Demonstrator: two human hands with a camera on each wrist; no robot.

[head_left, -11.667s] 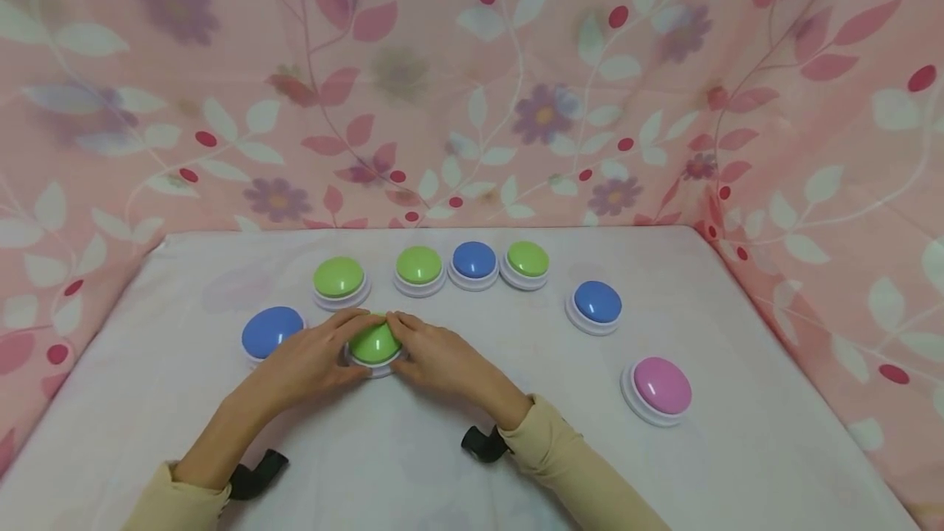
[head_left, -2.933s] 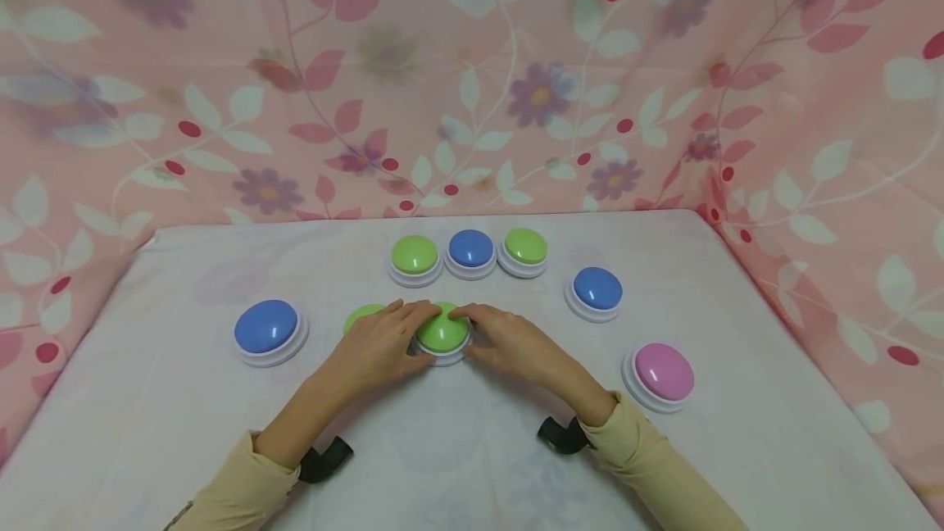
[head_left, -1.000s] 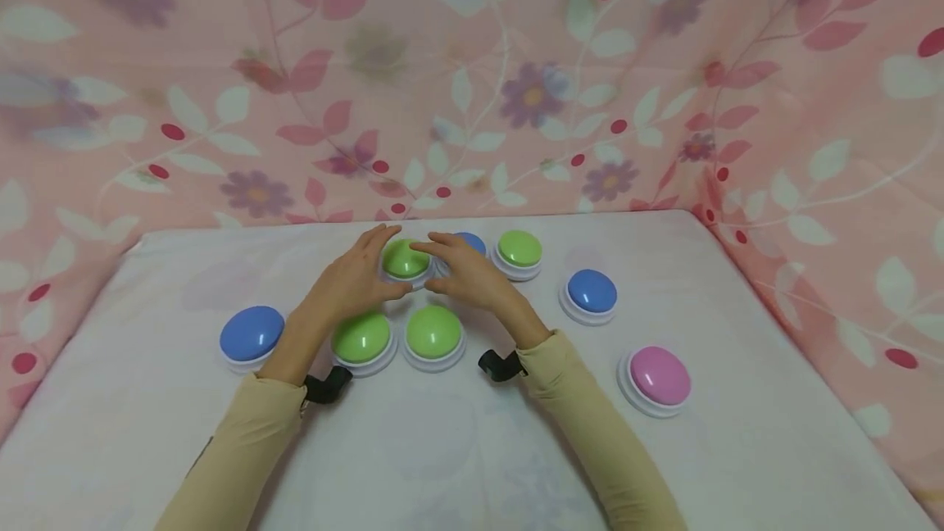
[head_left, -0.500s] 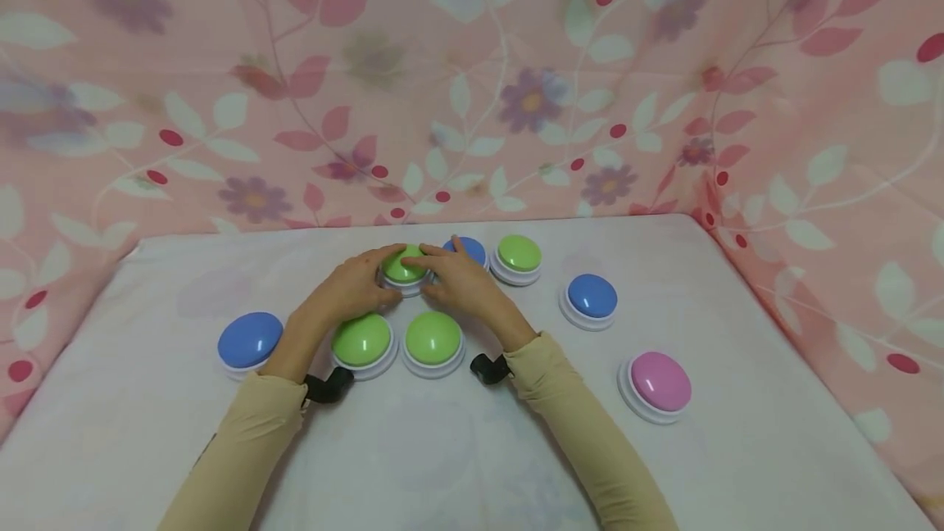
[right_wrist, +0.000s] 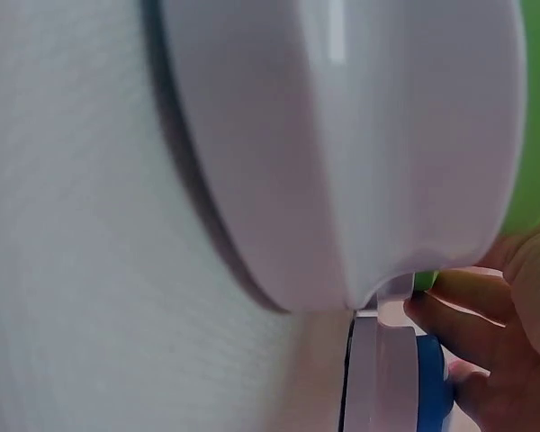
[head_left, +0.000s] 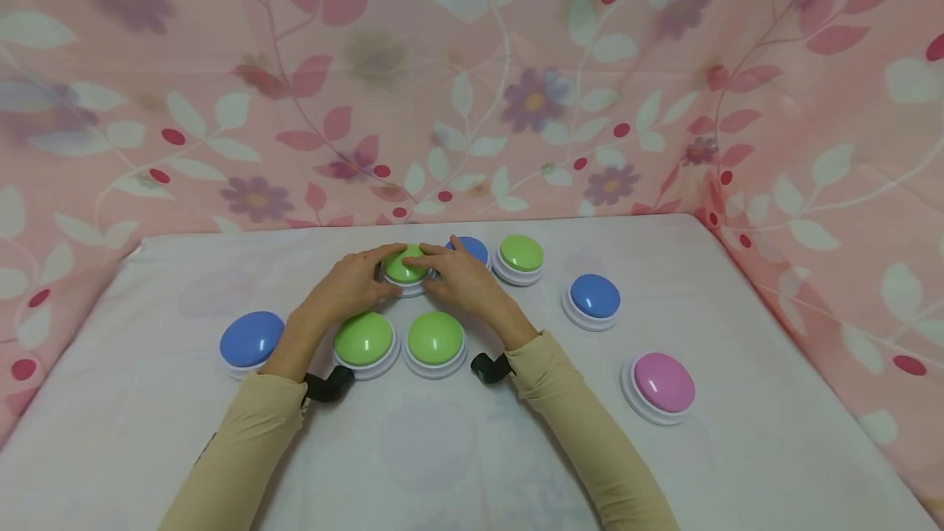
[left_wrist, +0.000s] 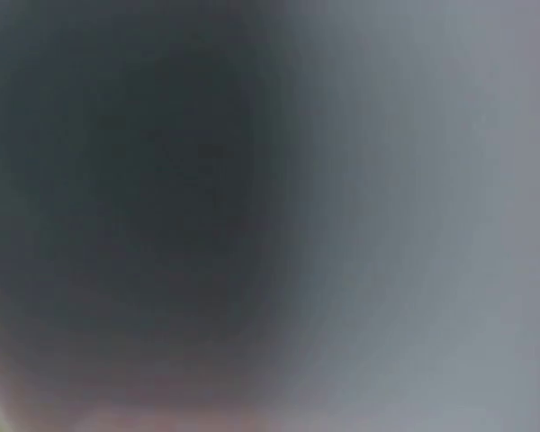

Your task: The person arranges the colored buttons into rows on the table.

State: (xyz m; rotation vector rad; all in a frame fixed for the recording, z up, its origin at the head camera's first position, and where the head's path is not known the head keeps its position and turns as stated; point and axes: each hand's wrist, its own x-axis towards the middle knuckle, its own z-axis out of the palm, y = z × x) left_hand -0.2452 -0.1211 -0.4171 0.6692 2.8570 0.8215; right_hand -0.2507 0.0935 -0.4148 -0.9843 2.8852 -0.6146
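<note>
In the head view, a round green push button [head_left: 406, 269] on a white base stands at the back between both hands. The left hand [head_left: 341, 289] holds its left side, thumb low and fingers over the top. From the right, the right hand [head_left: 468, 281] holds the same button, with one finger reaching to the blue push button [head_left: 474, 249] beside it. Two more green push buttons, one left [head_left: 364, 339] and one right [head_left: 435, 339], sit side by side nearer the person. The right wrist view shows a white base [right_wrist: 342, 162] up close and fingers [right_wrist: 472, 333] beyond. Dark blur fills the left wrist view.
Another green push button [head_left: 520, 253] stands right of the blue one. Farther right are a blue button [head_left: 595, 297] and a pink button [head_left: 664, 383]. A blue button [head_left: 251, 340] lies left, partly behind the left forearm. Flowered cloth [head_left: 472, 88] walls the white table [head_left: 442, 449].
Earlier, the hands brought two green buttons rightward and nearer the person, side by side. One second ago they hovered around the back green button; now they hold it. Little differs since half a second ago.
</note>
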